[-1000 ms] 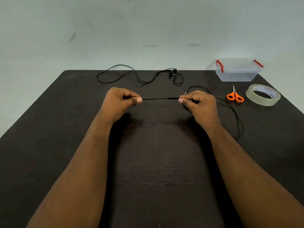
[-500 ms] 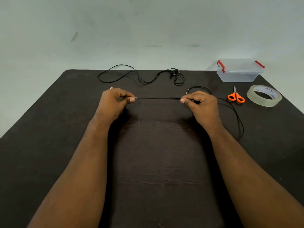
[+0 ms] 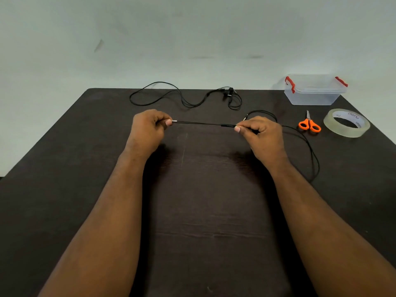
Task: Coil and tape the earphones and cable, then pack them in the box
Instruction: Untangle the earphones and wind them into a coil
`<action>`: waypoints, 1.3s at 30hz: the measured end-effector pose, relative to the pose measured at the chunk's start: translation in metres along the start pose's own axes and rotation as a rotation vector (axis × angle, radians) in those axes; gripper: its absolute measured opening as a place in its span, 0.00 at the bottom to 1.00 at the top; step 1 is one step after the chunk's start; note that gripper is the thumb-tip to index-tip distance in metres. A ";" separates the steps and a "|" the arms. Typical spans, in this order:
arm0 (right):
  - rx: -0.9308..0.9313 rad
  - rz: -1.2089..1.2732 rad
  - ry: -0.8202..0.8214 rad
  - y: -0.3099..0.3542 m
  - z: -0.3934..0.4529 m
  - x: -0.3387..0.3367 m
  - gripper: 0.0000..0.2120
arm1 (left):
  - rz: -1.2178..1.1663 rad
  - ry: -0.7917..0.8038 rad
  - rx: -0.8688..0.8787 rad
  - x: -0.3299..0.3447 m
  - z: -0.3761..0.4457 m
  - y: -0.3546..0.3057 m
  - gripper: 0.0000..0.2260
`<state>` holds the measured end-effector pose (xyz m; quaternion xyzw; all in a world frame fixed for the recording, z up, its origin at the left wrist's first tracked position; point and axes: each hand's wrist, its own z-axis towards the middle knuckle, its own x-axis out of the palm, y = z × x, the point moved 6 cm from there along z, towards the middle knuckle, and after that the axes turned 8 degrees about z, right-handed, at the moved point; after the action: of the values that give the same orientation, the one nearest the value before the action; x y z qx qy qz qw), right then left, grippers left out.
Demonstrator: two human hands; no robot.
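Left hand (image 3: 147, 129) and right hand (image 3: 260, 133) level above table (image 3: 64, 168), fingers pinching taut cable (image 3: 199, 123).

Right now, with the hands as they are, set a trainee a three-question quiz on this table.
1. True or false: the scissors lie between the tape roll and the right hand.
2. What do the left hand and the right hand hold stretched between them?
A. the cable
B. a strip of tape
C. the earphones
3. Fill in: the box at the table's far right corner has ____ clips.

Key: 1 true; 2 A; 3 red.
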<state>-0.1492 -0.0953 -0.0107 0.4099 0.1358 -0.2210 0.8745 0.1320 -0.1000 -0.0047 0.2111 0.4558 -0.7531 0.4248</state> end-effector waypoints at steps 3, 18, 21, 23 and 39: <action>-0.009 -0.005 -0.001 0.003 0.000 0.000 0.03 | 0.033 -0.063 0.025 -0.006 0.000 -0.004 0.04; -0.140 -0.107 0.104 0.020 -0.005 0.018 0.02 | 0.272 0.178 -0.117 0.015 -0.002 0.007 0.16; -0.150 -0.111 0.118 0.023 -0.004 0.021 0.02 | 0.537 0.221 -0.067 0.024 -0.010 -0.017 0.32; -0.171 -0.126 0.119 0.026 -0.004 0.022 0.02 | 0.555 0.084 0.043 0.023 -0.017 -0.047 0.34; -0.107 -0.053 0.109 0.013 0.000 0.013 0.04 | 0.195 -0.026 0.187 0.027 -0.013 -0.057 0.07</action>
<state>-0.1312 -0.0915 -0.0071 0.3704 0.2057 -0.2138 0.8802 0.0690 -0.0885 -0.0017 0.2832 0.3553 -0.7500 0.4806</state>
